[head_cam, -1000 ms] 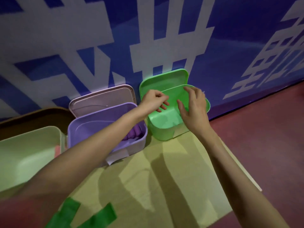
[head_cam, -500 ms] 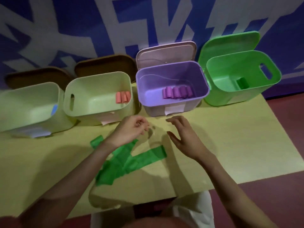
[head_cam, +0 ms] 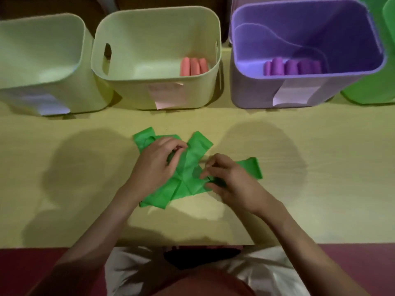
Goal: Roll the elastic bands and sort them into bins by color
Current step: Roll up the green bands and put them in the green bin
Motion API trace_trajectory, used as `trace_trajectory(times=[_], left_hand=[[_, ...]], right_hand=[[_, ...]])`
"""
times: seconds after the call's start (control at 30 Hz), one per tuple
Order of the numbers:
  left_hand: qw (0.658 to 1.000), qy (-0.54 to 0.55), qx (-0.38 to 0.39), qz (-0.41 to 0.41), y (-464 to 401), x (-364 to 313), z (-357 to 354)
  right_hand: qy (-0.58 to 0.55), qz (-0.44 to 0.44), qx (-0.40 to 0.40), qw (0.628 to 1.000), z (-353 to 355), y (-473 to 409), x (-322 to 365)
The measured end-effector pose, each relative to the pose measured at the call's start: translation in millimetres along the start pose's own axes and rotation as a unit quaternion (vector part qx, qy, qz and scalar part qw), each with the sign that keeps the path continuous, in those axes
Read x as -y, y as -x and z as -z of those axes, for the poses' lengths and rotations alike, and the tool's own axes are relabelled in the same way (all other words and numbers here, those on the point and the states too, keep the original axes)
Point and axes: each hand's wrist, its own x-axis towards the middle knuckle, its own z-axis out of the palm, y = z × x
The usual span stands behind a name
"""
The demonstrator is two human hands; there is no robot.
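Camera has tilted down since 0.5 s ago: green bin [head_cam: 367, 90] is now cut off at the 2 o'clock edge, lids out of view. Both hands have dropped from hovering above the desk [head_cam: 320, 189] onto the green bands [head_cam: 188, 180], a crumpled overlapping pile at centre. Left hand [head_cam: 158, 165] grip: fingers curled, pinching band material at the pile's 11 o'clock side. Right hand [head_cam: 233, 182] grip: fingers curled, pinching a band at the pile's 3 o'clock side, one band end sticking out beyond it. Bins unchanged: cream bin [head_cam: 158, 90] at 12 o'clock holds pink rolls [head_cam: 193, 66], purple bin [head_cam: 256, 90] at 1 o'clock holds purple rolls [head_cam: 292, 67], pale bin [head_cam: 85, 82] at 10 o'clock.
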Motion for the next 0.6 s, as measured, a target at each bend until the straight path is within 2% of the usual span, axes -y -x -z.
trace_trajectory(times=[0.17, 0.3, 0.47, 0.6], left_hand=[[1.000, -0.001, -0.019, -0.011, 10.6, 9.7, -6.2], [0.997, -0.014, -0.026, -0.066, 16.8, 16.2, -10.6], [0.996, 0.066, -0.042, -0.050, 28.4, 10.1, -7.0], [0.987, 0.115, -0.104, -0.039, 48.5, -1.9, -0.6]], right_hand=[[0.046, 0.038, 0.007, 0.998, -8.2, -7.2, -7.8], [0.070, 0.071, -0.026, 0.995, -8.9, -7.7, -3.8], [-0.006, 0.057, -0.136, 0.989, -13.6, -4.0, 11.7], [-0.047, 0.059, -0.250, 0.965, -15.5, 3.6, 37.5]])
